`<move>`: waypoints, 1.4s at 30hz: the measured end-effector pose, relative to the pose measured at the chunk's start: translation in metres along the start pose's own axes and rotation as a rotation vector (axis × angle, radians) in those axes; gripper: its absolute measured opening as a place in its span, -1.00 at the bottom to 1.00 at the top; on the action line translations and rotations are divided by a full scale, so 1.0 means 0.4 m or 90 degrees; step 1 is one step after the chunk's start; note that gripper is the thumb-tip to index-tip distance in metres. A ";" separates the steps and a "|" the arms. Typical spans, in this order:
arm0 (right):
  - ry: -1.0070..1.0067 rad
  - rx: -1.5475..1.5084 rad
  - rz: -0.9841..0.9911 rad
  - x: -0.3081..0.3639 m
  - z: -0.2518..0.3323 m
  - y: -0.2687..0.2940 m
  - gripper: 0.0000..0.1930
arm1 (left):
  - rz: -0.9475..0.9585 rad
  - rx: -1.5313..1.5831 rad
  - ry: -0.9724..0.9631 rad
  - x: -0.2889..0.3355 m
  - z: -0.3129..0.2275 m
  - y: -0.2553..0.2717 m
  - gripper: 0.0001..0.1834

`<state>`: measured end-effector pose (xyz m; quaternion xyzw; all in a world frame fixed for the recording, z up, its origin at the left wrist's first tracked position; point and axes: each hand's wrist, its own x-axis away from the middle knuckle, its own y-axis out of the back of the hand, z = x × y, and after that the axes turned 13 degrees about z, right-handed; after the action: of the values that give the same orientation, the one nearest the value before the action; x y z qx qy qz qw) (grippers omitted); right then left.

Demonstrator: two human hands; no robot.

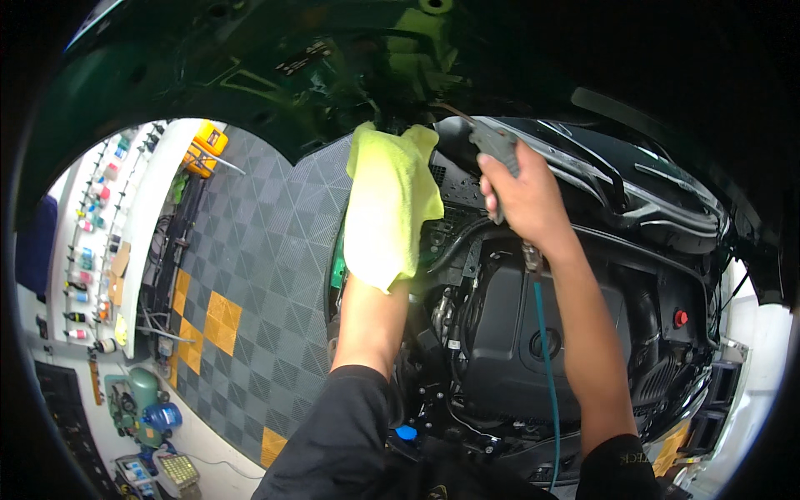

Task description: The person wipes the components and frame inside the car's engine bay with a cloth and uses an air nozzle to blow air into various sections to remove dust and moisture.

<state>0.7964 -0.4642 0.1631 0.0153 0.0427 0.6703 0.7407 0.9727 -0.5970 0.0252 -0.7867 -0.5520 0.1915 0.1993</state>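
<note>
A yellow-green microfiber cloth (387,208) covers my left hand and wrist, and my left forearm (371,321) comes out below it. The cloth reaches up to the underside of the raised dark green hood (225,100). Its folds hide the fingers, but the hand carries the cloth. My right hand (533,200) is closed round the grey handle of an air blow gun (497,150). The gun's thin nozzle points up and left toward the hood, just right of the cloth. From the handle's lower end a teal air hose (546,358) runs down between my arms.
Below my hands lies the engine bay with a black engine cover (512,333), a red cap (681,317) and a blue cap (406,432). Left of the car are grey-and-yellow floor tiles (267,250), a white shelf of bottles (62,275) and a green compressor (143,387).
</note>
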 end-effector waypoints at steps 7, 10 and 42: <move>-0.001 -0.081 -0.052 0.083 0.045 0.080 -0.80 | 0.016 -0.017 -0.099 -0.141 0.003 -0.168 -0.32; 0.069 -0.104 -0.053 0.154 0.116 0.097 -0.77 | 0.001 -0.107 -0.163 -0.128 0.027 -0.276 -0.30; -0.021 -0.231 -0.020 0.099 -0.086 0.098 -0.82 | -0.114 -0.297 -0.157 0.320 -0.456 0.178 -0.25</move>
<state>0.7585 -0.4219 0.1303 -0.1084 -0.0906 0.6552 0.7421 1.1647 -0.5167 0.1320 -0.7302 -0.6686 0.1349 -0.0396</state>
